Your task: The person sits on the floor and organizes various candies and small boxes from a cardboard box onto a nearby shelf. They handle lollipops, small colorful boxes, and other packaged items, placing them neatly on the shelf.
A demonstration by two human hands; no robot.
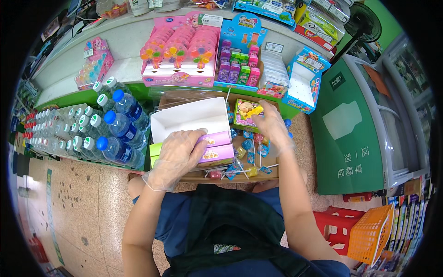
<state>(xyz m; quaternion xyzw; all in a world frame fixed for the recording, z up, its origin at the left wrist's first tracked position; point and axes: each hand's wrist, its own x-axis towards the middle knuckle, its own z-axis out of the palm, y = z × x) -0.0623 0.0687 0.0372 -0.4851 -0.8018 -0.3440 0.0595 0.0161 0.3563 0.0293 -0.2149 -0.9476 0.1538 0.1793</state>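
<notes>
My left hand [181, 149], in a clear plastic glove, is curled over small purple candy boxes [216, 154]. These lie in the front of a white-lined open carton [190, 116], with a lime-green piece [155, 149] at the left. My right hand [271, 124], gloved too, grips the right side of a small green box [247, 112] with a cartoon picture on top. Its fingertips are partly hidden. Both boxes are over a shallow cardboard box [238, 177], where loose wrapped lollipops [251, 145] lie with their white sticks pointing several ways.
A pink display of fan-topped candy [178, 52] and a blue candy display [238, 52] stand on the counter ledge. Water bottles [126, 130] crowd the left. At right are a green chest freezer [349, 135], a red stool [332, 221] and an orange basket [368, 235].
</notes>
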